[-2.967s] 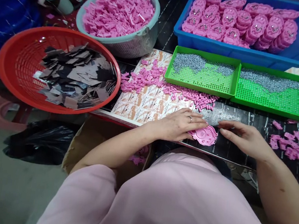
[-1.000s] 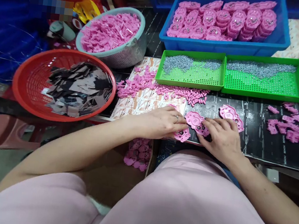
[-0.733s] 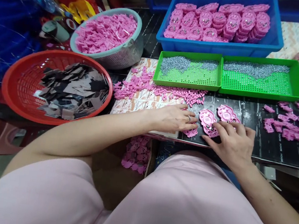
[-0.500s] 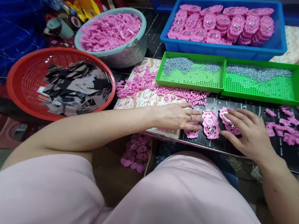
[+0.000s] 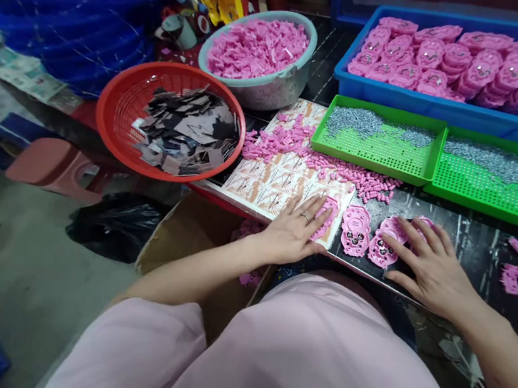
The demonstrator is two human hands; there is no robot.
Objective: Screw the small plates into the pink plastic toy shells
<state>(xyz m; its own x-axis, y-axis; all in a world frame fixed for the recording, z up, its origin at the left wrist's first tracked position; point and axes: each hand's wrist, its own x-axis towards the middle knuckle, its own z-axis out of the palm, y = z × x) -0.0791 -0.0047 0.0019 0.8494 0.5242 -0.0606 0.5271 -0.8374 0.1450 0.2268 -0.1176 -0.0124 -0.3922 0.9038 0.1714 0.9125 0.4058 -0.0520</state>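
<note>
My left hand (image 5: 295, 228) lies flat near the table's front edge, fingers stretched over a pink plastic casing (image 5: 327, 214) on the patterned board. To its right is an uncovered pink casing (image 5: 355, 232) with shiny round metal parts at its lower end. My right hand (image 5: 434, 266) is spread palm down, its fingertips touching another casing (image 5: 380, 250) with similar metal parts. Beneath those fingers shows part of a further pink piece (image 5: 425, 222), mostly hidden.
Green trays (image 5: 376, 161) of small metal parts stand behind the hands, before a blue bin (image 5: 440, 102) of stacked casings. Small pink parts (image 5: 365, 179) lie loose. A red basket (image 5: 107, 119) of dark flat pieces and a grey-green basin (image 5: 313, 37) of pink parts sit leftward.
The view has turned left. My left hand and the casing under it have shifted left from the black surface onto the patterned board. The neighbouring casings also sit closer to that board.
</note>
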